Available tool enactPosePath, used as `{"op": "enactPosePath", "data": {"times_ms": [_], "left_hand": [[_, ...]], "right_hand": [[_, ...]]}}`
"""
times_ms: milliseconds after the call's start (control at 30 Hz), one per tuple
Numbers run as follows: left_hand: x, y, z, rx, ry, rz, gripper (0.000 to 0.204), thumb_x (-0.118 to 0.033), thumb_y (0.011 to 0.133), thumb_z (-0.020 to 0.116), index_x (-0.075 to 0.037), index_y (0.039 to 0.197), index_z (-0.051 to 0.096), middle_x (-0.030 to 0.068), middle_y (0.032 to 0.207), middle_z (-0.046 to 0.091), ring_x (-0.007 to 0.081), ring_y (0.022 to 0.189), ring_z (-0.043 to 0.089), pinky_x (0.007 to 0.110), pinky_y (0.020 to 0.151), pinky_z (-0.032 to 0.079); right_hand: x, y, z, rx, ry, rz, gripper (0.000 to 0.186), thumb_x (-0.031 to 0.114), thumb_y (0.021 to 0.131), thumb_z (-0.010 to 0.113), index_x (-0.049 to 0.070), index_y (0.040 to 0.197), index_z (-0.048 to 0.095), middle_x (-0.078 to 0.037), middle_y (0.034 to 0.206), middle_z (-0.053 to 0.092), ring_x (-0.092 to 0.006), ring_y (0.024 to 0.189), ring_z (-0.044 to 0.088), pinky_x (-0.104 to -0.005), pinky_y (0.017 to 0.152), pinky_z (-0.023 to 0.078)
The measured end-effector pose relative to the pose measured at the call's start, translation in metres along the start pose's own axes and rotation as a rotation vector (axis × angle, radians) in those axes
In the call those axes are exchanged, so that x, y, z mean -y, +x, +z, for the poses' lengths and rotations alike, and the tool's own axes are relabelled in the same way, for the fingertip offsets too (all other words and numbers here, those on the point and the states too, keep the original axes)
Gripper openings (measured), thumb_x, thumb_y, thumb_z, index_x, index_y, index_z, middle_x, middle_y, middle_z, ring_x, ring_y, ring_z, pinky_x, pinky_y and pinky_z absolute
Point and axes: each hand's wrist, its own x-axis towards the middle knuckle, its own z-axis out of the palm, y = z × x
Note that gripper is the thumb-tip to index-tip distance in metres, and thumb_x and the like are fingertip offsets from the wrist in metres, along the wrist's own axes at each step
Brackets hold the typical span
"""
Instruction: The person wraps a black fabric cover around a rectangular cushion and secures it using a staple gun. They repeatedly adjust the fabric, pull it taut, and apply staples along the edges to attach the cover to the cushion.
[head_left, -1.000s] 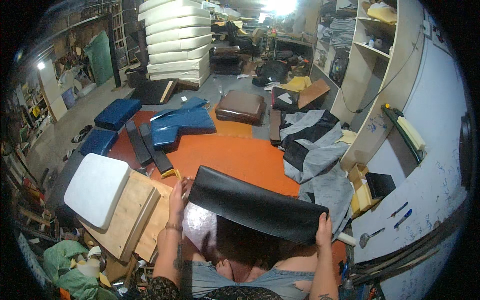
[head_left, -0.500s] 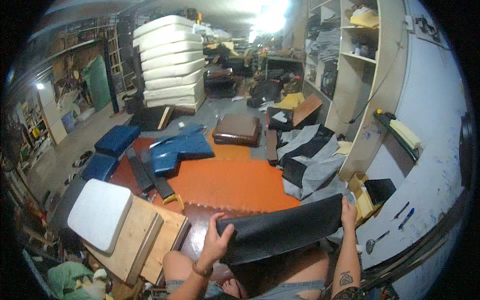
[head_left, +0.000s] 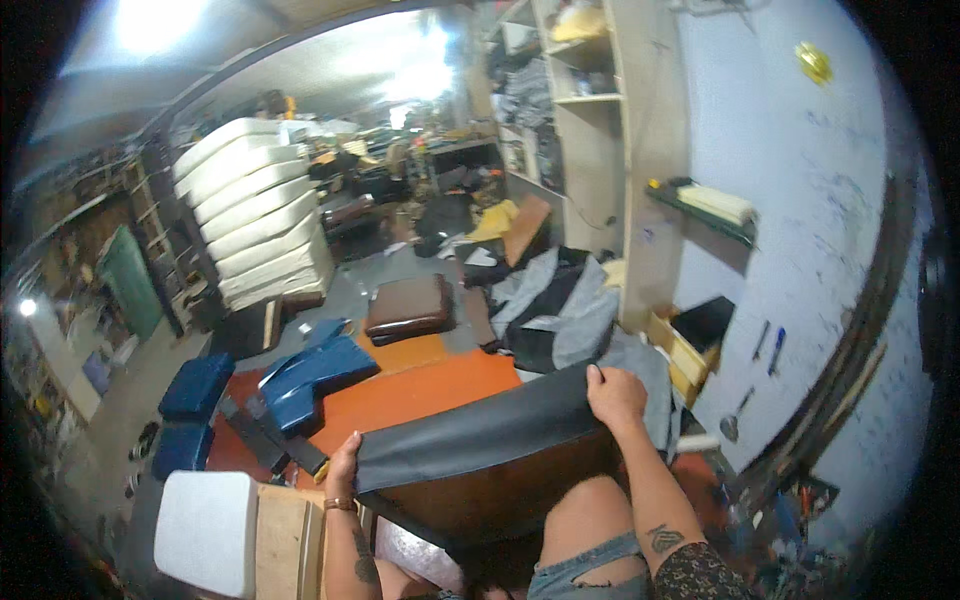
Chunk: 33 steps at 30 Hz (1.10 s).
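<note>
Black sheet (head_left: 480, 430), edges in left fingers (head_left: 344, 457) and right fingers (head_left: 600, 386), fronts orange flooring (head_left: 415, 394).

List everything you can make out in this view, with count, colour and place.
Black sheet: 1, black, lower centre
White cushion: 1, white, lower left
Wooden board: at least 1, tan, lower left
Blue cushions: 2, blue, left
Brown cushion: 1, brown, centre
Blue material: count unclear, blue, left of centre
Floor covering: count unclear, mostly orange, centre
Fabric heap: 1, grey and black, right of centre
Cushion stack: 1, cream, back left
Shelving unit: 1, pale, back right
Ladle-like tool: 1, grey, right side
Background clutter: uncountable, mixed, back
Left hand: 1, bare, sheet's left end
Right hand: 1, bare, sheet's right end
</note>
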Motion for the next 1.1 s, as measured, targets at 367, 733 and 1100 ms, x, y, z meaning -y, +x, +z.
{"op": "enactPosePath", "data": {"times_ms": [367, 733, 1100], "left_hand": [[-0.092, -0.04, 0.114, 0.04, 1.391, 0.221, 0.047, -0.036, 0.102, 0.064, 0.009, 0.091, 0.07, 0.0247, 0.071, 0.065, 0.0262, 0.061, 0.06, 0.043, 0.064, 0.049], [-0.026, -0.013, 0.443, 1.064, 1.149, 0.297, 0.058, -0.051, 0.112, 0.049, -0.003, 0.138, 0.067, 0.0201, 0.125, 0.076, 0.0335, 0.118, 0.071, 0.044, 0.101, 0.052], [0.009, -0.058, 0.49, 0.734, 1.382, 0.555, 0.042, -0.053, 0.108, 0.052, -0.023, 0.133, 0.069, 0.0189, 0.11, 0.076, 0.0443, 0.097, 0.072, 0.055, 0.083, 0.056]], "right_hand": [[-0.169, -0.068, 0.032, -0.17, 1.325, 0.622, 0.062, 0.064, 0.106, 0.052, 0.006, 0.099, 0.073, -0.008, 0.096, 0.075, -0.0199, 0.09, 0.07, -0.0377, 0.076, 0.053], [-0.129, -0.122, 0.006, 0.375, 1.591, 0.545, 0.056, 0.065, 0.103, 0.061, 0.01, 0.1, 0.071, -0.001, 0.09, 0.072, -0.0121, 0.067, 0.067, -0.0278, 0.055, 0.051], [-0.135, -0.132, 0.005, 0.342, 1.66, 0.576, 0.042, 0.05, 0.106, 0.067, 0.013, 0.086, 0.066, 0.005, 0.072, 0.059, -0.0074, 0.061, 0.055, -0.0257, 0.056, 0.047]]}}
